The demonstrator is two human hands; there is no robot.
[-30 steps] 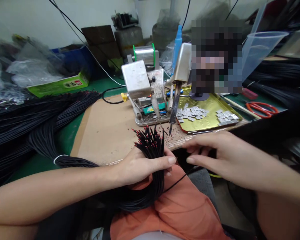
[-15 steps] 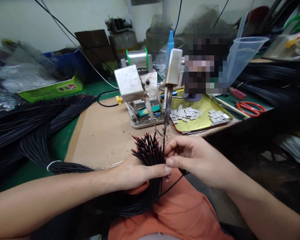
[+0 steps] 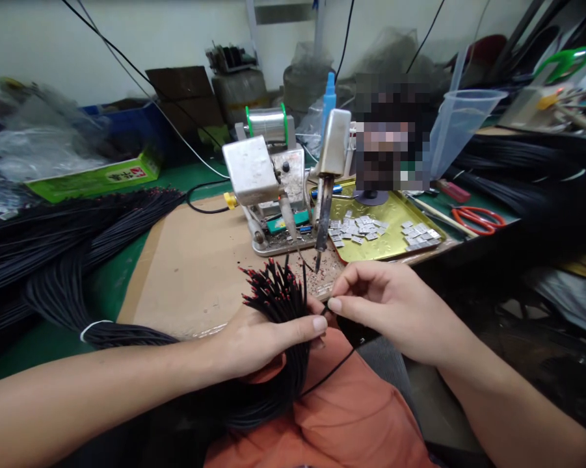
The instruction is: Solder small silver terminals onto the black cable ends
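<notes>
Left hand [image 3: 273, 335] clenched round slim black cables [image 3: 278, 292] with red tips, right hand's fingers [image 3: 339, 302] pinched together, beige cardboard [image 3: 175, 273] beyond.

You get soft, moderate indoor light, with small glints on the gold tray [image 3: 410, 209]; your right and lower edges fall dark, stretched and blurred.

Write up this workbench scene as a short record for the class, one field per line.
left hand: left hand grips a bundle of black wires with red tips
right hand: right hand pinches a black wire beside the bundle
tool: soldering iron, tip down
spool: silver wire, behind the iron
tray: yellow tray holding small metal pieces
surface: cardboard over green bench
</notes>
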